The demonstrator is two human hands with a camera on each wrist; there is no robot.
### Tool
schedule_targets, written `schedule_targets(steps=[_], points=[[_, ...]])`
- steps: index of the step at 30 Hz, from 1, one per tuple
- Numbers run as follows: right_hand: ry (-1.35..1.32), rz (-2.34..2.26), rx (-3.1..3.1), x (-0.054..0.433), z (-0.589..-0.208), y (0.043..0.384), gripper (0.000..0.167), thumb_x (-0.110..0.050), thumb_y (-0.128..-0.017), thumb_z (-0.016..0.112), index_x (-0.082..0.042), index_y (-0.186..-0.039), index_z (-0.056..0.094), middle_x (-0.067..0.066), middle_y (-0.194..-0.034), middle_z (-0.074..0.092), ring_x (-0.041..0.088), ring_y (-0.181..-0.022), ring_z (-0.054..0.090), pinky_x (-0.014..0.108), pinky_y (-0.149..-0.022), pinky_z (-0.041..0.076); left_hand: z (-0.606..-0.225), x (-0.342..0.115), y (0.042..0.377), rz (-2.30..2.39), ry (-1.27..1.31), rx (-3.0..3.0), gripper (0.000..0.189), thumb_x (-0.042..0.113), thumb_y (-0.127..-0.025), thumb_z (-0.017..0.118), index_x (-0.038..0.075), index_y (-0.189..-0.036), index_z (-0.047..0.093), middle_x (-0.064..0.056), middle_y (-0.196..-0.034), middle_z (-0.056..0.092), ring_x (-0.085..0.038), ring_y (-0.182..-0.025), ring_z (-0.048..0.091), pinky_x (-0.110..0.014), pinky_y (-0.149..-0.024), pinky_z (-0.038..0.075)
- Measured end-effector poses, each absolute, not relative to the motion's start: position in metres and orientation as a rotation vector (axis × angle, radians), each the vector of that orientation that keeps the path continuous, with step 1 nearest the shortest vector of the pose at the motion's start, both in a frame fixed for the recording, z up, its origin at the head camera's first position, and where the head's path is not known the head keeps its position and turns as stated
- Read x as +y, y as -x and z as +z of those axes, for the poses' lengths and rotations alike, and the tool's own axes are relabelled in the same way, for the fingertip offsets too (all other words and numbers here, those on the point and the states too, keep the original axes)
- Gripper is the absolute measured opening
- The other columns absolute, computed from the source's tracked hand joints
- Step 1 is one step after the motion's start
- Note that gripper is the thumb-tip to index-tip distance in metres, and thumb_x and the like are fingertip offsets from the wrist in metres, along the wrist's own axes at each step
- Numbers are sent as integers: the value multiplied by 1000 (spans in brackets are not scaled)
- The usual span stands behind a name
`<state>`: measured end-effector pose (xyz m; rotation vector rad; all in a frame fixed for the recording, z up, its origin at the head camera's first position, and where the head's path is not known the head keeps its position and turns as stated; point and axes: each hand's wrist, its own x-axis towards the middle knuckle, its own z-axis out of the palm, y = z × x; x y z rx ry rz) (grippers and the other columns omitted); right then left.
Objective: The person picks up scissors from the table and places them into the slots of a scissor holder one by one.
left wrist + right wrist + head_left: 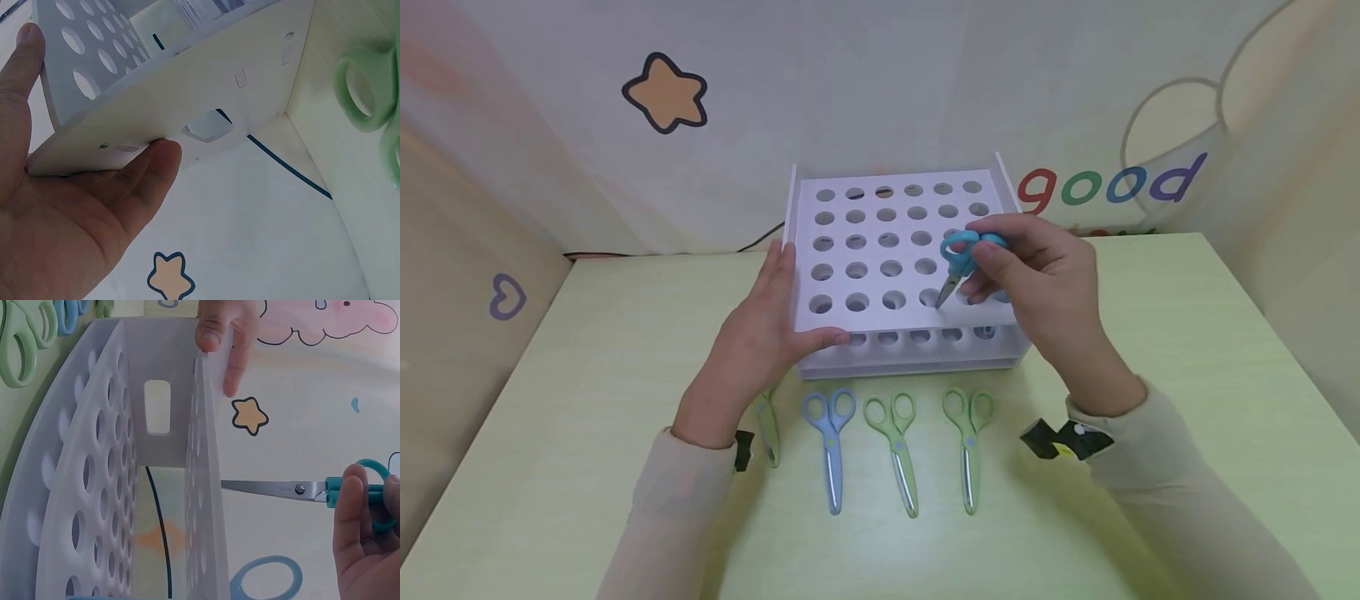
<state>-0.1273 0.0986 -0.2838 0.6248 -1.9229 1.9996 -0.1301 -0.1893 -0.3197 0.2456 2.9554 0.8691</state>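
My right hand (1045, 279) pinches a small pair of teal scissors (962, 254) by the handles, blades pointing down. The tip is over a front-row hole of the white rack (868, 321); whether it has entered, I cannot tell. In the right wrist view the scissors' blade (269, 489) reaches toward the holed panel. My left hand (752, 333) grips the rack's left front corner, thumb at the front edge and fingers along the outer side wall (169, 119). Near the rack's right end, a blue loop (269, 557) shows in the right wrist view.
Before the rack lie blue scissors (832, 450), green scissors (901, 458) and another green pair (970, 450). Further green scissors (767, 425) are partly hidden by my left wrist. A printed backdrop (865, 100) stands behind the table (1187, 350); a dark cord (287, 165) runs behind the rack.
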Motion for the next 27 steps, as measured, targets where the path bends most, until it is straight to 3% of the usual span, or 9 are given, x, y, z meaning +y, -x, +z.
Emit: schedule_targets(steps=[4,13,19,27], points=[[-609,1975,-1951,95,-286,129,19,10,-93,66,11,-112,68,17,-94,73,22,-62,69,30,-64,58,-320,-189,130,863,-243,2960,125,50,-80,84,13,-163,-2,1,-168,-12,-36,-130,47,-48,-92,46],[-514,1926,-2116,94,-295,130,21,-1,-97,67,6,-116,69,11,-94,73,20,-62,67,28,-64,57,-319,-190,130,860,-253,2963,124,52,-80,83,12,-163,-1,1,-168,-11,-35,-141,37,-49,-97,44],[-372,1878,-2298,93,-297,131,23,-9,-98,68,0,-120,71,6,-94,72,18,-49,58,25,-54,52,-320,-190,129,865,-261,2963,124,51,-81,83,12,-163,-1,0,-168,-11,-35,-140,38,-48,-96,45],[-375,1731,-2521,92,-300,135,18,-11,-99,67,-4,-114,73,14,-92,70,21,-41,51,26,-43,42,-319,-189,130,860,-250,2964,124,52,-80,83,12,-163,0,1,-168,-11,-35,-135,44,-47,-94,46]])
